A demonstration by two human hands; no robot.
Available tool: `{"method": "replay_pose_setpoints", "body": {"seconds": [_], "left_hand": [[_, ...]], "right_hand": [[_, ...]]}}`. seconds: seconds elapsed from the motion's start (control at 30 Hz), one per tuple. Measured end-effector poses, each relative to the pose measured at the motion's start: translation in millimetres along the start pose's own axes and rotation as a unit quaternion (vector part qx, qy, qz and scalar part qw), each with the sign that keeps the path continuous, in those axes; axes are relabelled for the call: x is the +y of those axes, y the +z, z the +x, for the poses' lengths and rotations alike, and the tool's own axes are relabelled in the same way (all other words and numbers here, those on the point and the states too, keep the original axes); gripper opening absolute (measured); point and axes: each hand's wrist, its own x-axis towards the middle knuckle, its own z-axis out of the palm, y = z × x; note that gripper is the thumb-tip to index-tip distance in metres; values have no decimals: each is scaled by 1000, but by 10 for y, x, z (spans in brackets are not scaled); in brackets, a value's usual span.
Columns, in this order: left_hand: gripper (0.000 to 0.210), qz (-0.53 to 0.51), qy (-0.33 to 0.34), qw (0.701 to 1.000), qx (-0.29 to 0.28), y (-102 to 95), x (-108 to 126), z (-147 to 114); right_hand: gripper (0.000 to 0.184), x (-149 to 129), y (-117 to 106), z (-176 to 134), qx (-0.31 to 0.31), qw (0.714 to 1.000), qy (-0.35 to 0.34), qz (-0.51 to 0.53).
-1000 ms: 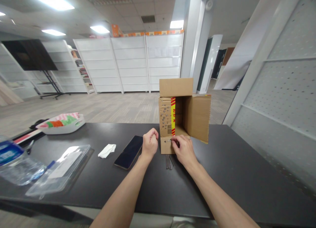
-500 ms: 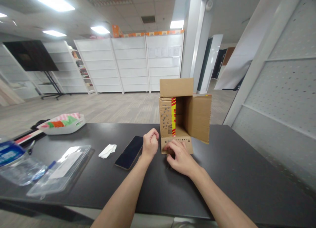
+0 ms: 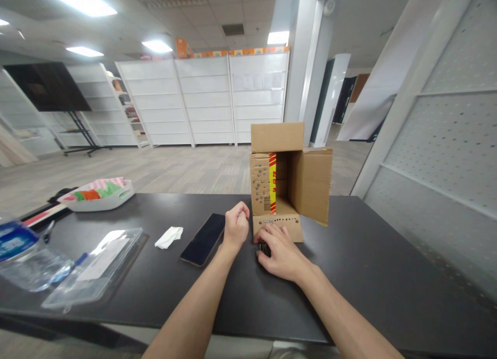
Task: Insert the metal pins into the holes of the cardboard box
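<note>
An open cardboard box [image 3: 295, 180] stands on the black table with its flaps spread. Several round metal heads dot its left flap [image 3: 259, 190], beside a yellow-and-red tape strip [image 3: 272, 183]. The bottom flap [image 3: 297, 235] has a row of small holes, some with metal heads in them. My right hand [image 3: 279, 251] curls at this flap's front edge, fingers and thumb around thin, dark metal pins [image 3: 264, 248], partly hidden. My left hand [image 3: 236, 225] is closed in a fist just left of the box; what it holds, if anything, is hidden.
A black phone [image 3: 204, 240] lies left of my left hand, with a crumpled white tissue [image 3: 169, 237] beyond it. Farther left are a clear plastic case [image 3: 97, 268], a water bottle [image 3: 27, 260] and a white basket [image 3: 101, 205] with colourful cloth. A perforated panel [image 3: 458, 141] rises at the right.
My right hand has shifted slightly left and its fingers have curled over the thin metal pins. The left fist and the box have stayed put.
</note>
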Motion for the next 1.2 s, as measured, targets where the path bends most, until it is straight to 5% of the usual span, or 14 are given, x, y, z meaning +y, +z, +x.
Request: {"method": "replay_pose_setpoints", "body": {"seconds": [0.43, 1.2], "left_hand": [[18, 11, 0, 1000, 0, -9, 22, -4], [17, -2, -1, 1000, 2, -10, 20, 2]], "right_hand": [[10, -23, -46, -9, -25, 999, -16, -20], [34, -100, -105, -22, -48, 997, -32, -45]]}}
